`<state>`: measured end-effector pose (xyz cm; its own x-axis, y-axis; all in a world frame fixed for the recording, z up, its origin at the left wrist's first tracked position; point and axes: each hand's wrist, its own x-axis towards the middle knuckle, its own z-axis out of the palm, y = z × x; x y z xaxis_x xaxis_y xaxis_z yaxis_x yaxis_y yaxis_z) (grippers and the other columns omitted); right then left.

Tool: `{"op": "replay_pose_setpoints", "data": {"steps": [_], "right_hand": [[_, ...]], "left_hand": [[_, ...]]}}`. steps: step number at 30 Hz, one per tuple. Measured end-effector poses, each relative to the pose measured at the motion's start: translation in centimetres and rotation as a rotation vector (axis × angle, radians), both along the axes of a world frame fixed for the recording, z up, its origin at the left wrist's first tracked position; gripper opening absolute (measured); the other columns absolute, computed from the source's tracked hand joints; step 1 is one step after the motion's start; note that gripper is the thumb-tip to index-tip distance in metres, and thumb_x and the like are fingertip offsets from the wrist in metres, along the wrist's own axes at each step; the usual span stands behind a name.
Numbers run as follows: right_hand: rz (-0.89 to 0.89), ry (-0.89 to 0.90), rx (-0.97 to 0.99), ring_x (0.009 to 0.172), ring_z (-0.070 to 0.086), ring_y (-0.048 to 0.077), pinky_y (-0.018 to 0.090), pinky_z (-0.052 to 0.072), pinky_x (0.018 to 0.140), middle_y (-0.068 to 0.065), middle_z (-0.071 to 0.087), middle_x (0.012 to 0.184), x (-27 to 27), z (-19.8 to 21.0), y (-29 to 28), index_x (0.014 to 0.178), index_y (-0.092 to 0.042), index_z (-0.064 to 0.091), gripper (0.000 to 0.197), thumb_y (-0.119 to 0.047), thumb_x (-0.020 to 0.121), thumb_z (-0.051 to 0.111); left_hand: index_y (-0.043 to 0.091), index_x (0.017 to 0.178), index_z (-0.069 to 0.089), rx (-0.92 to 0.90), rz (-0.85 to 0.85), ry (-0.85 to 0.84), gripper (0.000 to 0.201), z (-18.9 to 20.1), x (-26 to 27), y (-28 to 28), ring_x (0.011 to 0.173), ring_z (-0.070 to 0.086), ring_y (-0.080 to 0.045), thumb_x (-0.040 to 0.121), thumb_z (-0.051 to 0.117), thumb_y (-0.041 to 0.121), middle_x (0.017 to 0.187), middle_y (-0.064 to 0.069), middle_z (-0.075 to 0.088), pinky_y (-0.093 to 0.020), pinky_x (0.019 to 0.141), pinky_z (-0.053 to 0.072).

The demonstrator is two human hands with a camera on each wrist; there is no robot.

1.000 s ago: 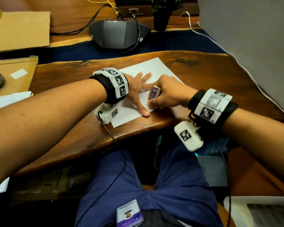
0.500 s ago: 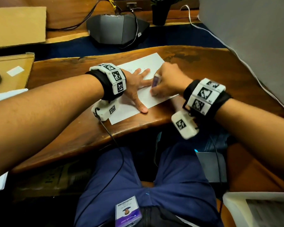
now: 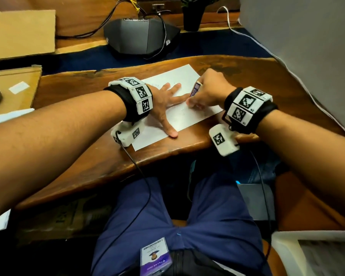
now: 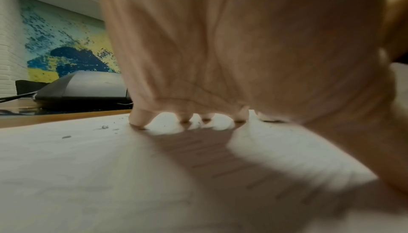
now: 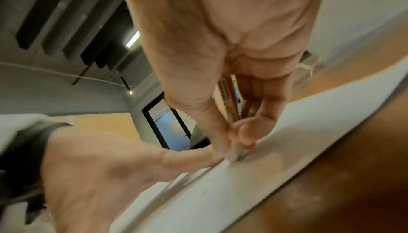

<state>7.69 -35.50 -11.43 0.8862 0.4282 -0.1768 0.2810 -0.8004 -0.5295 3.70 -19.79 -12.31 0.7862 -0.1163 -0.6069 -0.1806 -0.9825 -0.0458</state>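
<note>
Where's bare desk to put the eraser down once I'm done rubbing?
The desk is bare right of the paper, out to the grey panel. It is also bare left of the paper, toward the box. Crowded: mid-paper, where the left hand presses and the right hand pinches the eraser.

1. Behind the left hand (image 3: pixel 163 100), a black wristband (image 3: pixel 135 96) carries white blocks with black square markers.
2. The right hand (image 3: pixel 209 90) has a matching band (image 3: pixel 247 106).
3. A white camera pod (image 3: pixel 127 134) sits under each wrist, trailing a black cable (image 3: pixel 139 170).
4. Navy trousers (image 3: pixel 217 216), with a purple-edged ID badge (image 3: pixel 154 257) at the waist.
</note>
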Motion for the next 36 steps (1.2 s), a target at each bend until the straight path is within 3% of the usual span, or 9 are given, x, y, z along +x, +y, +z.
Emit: {"op": "replay_pose_setpoints", "data": {"steps": [4, 8, 11, 13, 16, 21, 24, 30, 36], "right_hand": [[0.175, -0.006, -0.027, 0.071, 0.056, 0.011, 0.015, 0.044, 0.050, -0.004, 0.059, 0.079, -2.5, -0.9, 0.5, 0.081, -0.021, 0.060, 0.025, -0.020, 0.074, 0.084], [0.017, -0.023, -0.028, 0.088, 0.068, 0.020, 0.031, 0.060, 0.074, 0.007, 0.071, 0.098, 0.0, -0.2, 0.6, 0.102, -0.008, 0.070, 0.042, -0.023, 0.068, 0.090], [0.154, -0.035, -0.041, 0.077, 0.062, 0.016, 0.022, 0.050, 0.056, -0.001, 0.064, 0.081, -1.3, -0.7, 1.3, 0.082, -0.017, 0.066, 0.022, -0.023, 0.072, 0.086], [0.194, 0.039, -0.030, 0.069, 0.063, 0.011, 0.020, 0.049, 0.055, -0.005, 0.064, 0.076, -2.2, -0.6, 1.4, 0.076, -0.022, 0.064, 0.023, -0.023, 0.073, 0.086], [0.072, 0.050, -0.021, 0.075, 0.073, 0.017, 0.033, 0.063, 0.073, 0.005, 0.075, 0.082, 0.2, 0.2, 0.9, 0.092, -0.008, 0.074, 0.029, -0.018, 0.070, 0.089], [0.021, 0.189, 0.088, 0.072, 0.073, 0.020, 0.032, 0.063, 0.071, 0.015, 0.076, 0.088, 3.4, 0.6, -0.2, 0.094, -0.003, 0.072, 0.026, -0.012, 0.075, 0.087], [0.031, 0.299, 0.106, 0.080, 0.069, 0.026, 0.038, 0.060, 0.083, 0.018, 0.076, 0.096, 4.5, 0.6, -1.1, 0.100, -0.001, 0.074, 0.032, -0.015, 0.075, 0.087], [0.054, 0.334, 0.092, 0.086, 0.071, 0.025, 0.033, 0.060, 0.081, 0.012, 0.076, 0.093, 5.4, 0.1, -1.5, 0.102, -0.002, 0.075, 0.038, -0.021, 0.072, 0.088], [0.074, 0.287, -0.016, 0.093, 0.073, 0.027, 0.041, 0.059, 0.090, 0.007, 0.076, 0.096, 5.9, -0.1, -0.9, 0.099, -0.013, 0.076, 0.043, -0.034, 0.065, 0.092]], "left_hand": [[0.046, 0.152, -0.008, -0.045, 0.009, -0.005, 0.131, 0.0, 0.0, 0.2, 0.146, -0.026, -0.028, 0.052, 0.069, 0.081, 0.158, 0.003, -0.033, -0.066, 0.116, 0.000], [0.048, 0.149, -0.018, -0.009, 0.004, -0.004, 0.136, -0.1, 0.1, 0.1, 0.147, -0.025, -0.027, 0.047, 0.065, 0.085, 0.157, 0.005, -0.035, -0.066, 0.116, 0.002], [0.046, 0.153, -0.004, -0.047, 0.006, -0.007, 0.128, 0.0, -0.1, 0.2, 0.146, -0.026, -0.028, 0.054, 0.070, 0.080, 0.158, 0.003, -0.033, -0.064, 0.117, -0.001], [0.046, 0.153, 0.001, -0.064, -0.010, -0.009, 0.124, -0.1, 0.0, 0.3, 0.146, -0.027, -0.029, 0.055, 0.070, 0.079, 0.158, 0.002, -0.032, -0.064, 0.117, -0.002], [0.050, 0.149, -0.015, -0.038, -0.005, -0.012, 0.136, -0.4, 0.2, 0.5, 0.147, -0.026, -0.027, 0.045, 0.066, 0.087, 0.157, 0.005, -0.035, -0.066, 0.116, 0.001], [0.050, 0.147, -0.021, -0.045, -0.013, -0.006, 0.139, -0.7, 0.4, 0.9, 0.146, -0.027, -0.025, 0.042, 0.060, 0.090, 0.156, 0.008, -0.036, -0.067, 0.115, 0.001], [0.048, 0.147, -0.022, -0.031, -0.023, 0.008, 0.125, -0.5, 0.8, 0.8, 0.147, -0.025, -0.025, 0.056, 0.053, 0.087, 0.157, 0.006, -0.035, -0.065, 0.116, 0.001], [0.032, 0.155, -0.011, -0.037, 0.016, -0.132, 0.081, -0.8, 1.8, 1.6, 0.151, -0.010, -0.022, 0.095, 0.031, 0.066, 0.164, 0.003, -0.017, -0.062, 0.117, -0.001], [0.017, 0.158, 0.005, -0.122, -0.137, -0.438, 0.063, 0.2, 0.7, 4.0, 0.152, -0.001, -0.019, 0.105, 0.034, 0.036, 0.165, -0.003, 0.002, -0.051, 0.121, -0.003]]}}
